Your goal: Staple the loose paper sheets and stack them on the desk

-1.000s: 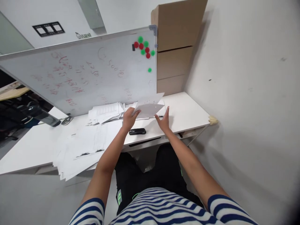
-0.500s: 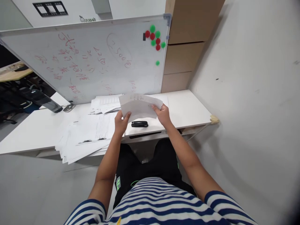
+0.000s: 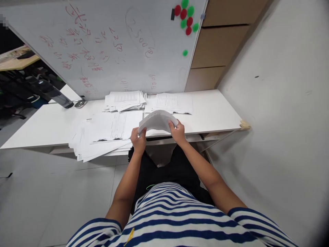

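Here, the left hand (image 3: 138, 141) has its grip on the left side of a bowed paper (image 3: 158, 120), and the right hand (image 3: 178, 132) grasps the opposite side; the paper arches between them above the table (image 3: 209, 113), near its front edge. Handling this paper seems the step in hand; a next move likely calls for levelling both sides. Around lie a bottle (image 3: 57, 96), a mouse (image 3: 80, 104), spread papers (image 3: 115, 124), a paper stack (image 3: 124, 99) and printed sheets (image 3: 171, 102). The spread papers crowd the left hand; the printed sheets limit room behind.
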`<state>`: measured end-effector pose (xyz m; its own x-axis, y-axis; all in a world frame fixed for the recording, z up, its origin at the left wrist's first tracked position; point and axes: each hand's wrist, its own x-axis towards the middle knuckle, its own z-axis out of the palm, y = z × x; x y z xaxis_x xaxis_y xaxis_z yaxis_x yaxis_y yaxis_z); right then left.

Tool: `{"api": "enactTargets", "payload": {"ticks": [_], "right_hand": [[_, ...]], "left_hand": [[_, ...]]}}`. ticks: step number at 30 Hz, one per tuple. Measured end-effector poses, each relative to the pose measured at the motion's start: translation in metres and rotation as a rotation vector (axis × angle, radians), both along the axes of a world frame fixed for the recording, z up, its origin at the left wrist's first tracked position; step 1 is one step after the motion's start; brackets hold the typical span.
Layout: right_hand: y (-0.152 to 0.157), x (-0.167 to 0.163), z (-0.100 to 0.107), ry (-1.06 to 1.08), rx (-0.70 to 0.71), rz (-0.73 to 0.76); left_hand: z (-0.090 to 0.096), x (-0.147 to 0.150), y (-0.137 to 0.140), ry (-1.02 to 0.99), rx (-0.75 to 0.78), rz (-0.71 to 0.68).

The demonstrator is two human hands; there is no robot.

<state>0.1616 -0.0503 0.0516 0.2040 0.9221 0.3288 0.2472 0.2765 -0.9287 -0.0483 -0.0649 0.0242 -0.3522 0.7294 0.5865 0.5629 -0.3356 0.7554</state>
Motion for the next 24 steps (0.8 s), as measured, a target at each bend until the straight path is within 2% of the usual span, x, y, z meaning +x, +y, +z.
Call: {"api": "enactTargets", "payload": {"ticks": [2,4,8,11,14,18,21,24], "right_hand": [[0.003,0.002,0.0,-0.029,0.026,-0.024],[0.003,0.004,-0.008,-0.077,0.017,-0.014],[-0.002,0.007,-0.042,-0.214,-0.028,-0.01],[-0.005,0.009,-0.06,-0.254,-0.076,-0.065],[-0.01,0.013,-0.063,-0.226,-0.079,-0.067],[-0.033,0.034,-0.059,-0.2,-0.092,-0.102],[-0.062,0.06,-0.065,-0.054,-0.272,-0.221],[-0.089,0.085,-0.079,0.236,-0.417,-0.251]], "left_hand": [[0.001,0.0,0.004,0.01,0.007,-0.003],[-0.005,0.001,0.005,0.038,-0.072,-0.032],[-0.028,0.005,-0.006,0.085,-0.318,-0.021],[-0.035,0.01,-0.018,0.106,-0.384,0.011],[-0.027,0.015,-0.025,0.132,-0.394,0.006],[-0.006,0.019,-0.025,0.166,-0.337,-0.068],[0.011,0.021,-0.016,0.256,-0.264,-0.204],[0.021,0.026,0.006,0.485,-0.296,-0.279]]}}
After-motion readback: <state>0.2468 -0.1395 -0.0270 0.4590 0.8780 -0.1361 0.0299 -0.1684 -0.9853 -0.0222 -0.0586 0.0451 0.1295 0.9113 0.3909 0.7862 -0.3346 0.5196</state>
